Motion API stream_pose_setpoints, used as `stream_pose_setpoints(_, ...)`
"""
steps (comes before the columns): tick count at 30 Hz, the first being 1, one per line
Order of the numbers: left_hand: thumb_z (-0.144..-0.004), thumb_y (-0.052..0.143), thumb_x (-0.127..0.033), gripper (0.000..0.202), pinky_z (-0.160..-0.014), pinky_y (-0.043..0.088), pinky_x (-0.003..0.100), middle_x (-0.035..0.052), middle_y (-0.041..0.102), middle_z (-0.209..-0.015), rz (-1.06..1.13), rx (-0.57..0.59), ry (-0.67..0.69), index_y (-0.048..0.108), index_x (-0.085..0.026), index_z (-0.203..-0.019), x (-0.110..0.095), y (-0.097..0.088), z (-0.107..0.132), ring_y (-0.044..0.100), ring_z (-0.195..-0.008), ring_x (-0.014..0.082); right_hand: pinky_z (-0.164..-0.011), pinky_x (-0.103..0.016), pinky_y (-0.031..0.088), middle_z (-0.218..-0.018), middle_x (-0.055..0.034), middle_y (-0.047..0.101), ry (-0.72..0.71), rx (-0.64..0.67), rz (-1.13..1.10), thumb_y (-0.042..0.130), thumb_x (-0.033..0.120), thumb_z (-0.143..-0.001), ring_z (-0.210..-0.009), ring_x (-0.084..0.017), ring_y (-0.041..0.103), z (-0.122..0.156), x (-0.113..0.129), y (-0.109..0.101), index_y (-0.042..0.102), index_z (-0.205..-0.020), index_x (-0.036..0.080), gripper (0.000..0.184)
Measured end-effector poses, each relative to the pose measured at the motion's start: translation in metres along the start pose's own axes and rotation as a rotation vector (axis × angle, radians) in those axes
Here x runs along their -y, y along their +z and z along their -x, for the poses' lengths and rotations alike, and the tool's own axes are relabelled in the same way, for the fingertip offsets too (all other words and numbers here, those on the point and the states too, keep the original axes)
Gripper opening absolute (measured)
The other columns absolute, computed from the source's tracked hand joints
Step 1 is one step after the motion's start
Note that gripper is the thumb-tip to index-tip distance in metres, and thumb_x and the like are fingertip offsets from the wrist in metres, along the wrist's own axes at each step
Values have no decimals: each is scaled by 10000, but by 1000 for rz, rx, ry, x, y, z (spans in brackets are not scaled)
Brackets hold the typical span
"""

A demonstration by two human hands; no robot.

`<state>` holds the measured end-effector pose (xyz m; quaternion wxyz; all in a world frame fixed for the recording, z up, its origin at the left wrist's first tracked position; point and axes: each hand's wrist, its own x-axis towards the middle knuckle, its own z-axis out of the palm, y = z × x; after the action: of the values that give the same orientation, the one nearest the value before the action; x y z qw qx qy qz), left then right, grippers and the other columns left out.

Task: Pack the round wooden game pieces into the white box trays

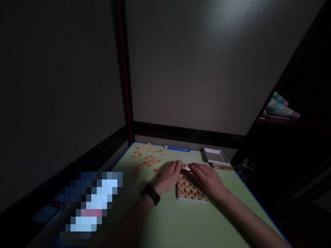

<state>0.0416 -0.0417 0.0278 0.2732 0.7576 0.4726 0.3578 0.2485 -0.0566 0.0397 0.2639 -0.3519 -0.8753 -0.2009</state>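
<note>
My left hand (170, 174), with a black watch (150, 194) on its wrist, is at the far left corner of a white-edged box (191, 200). Its fingers are bent and pressed together. Over the box's right side reaches my right hand (208, 178), fingers closed and angled inward. Between the fingertips of both hands shows a small brownish thing with a bright, shiny patch (186, 167); its kind cannot be made out. Rows of round xiangqi pieces (188, 194) with red and black characters fill the visible part of the box. My hands hide its far part.
Loose xiangqi pieces (149, 161) lie scattered at the far left of the green table (165, 224). A white box lid (216, 156) rests on a flat box (222, 166) at the back right. Walls stand behind and left. A blurred patch (95, 203) covers the left edge.
</note>
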Motion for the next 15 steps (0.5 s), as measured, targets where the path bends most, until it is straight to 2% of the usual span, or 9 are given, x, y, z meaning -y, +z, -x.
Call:
stream_pose_setpoints(5,-1020,241,-462,486,-1075,424,357,90,611,-1349,125,53,-22,541,-202,-1300,-3,-6,3,556,-1246,209,-797,-376,535,-1011,-122,742,84,-59,-100,440,342,-1012,-894,-233,669,-25,-5,-5,704,-1150,194,332)
stream_pose_setpoints(8,-1011,318,-412,407,-1015,462,341,95,646,-1279,114,41,-25,524,-200,-1292,-1,-6,2,601,-1166,210,-804,-378,551,-1001,-117,723,123,-134,-235,471,383,-995,-907,-235,661,-34,-12,-4,710,-1118,207,321)
stream_pose_setpoints(12,-990,382,-273,254,-911,498,335,101,690,-1124,-70,4,-3,569,-189,-1140,6,-2,-2,645,-1030,217,-910,-418,540,-1156,-124,678,250,-227,-376,592,453,-922,-1061,-267,639,-25,-21,3,659,-1201,227,366)
stream_pose_setpoints(15,-985,388,-234,217,-865,510,340,109,699,-1058,-169,-13,14,584,-179,-1062,9,2,-5,657,-984,228,-956,-447,524,-1267,-131,639,442,-225,-467,671,463,-853,-1127,-285,626,-6,-26,13,551,-1340,234,551)
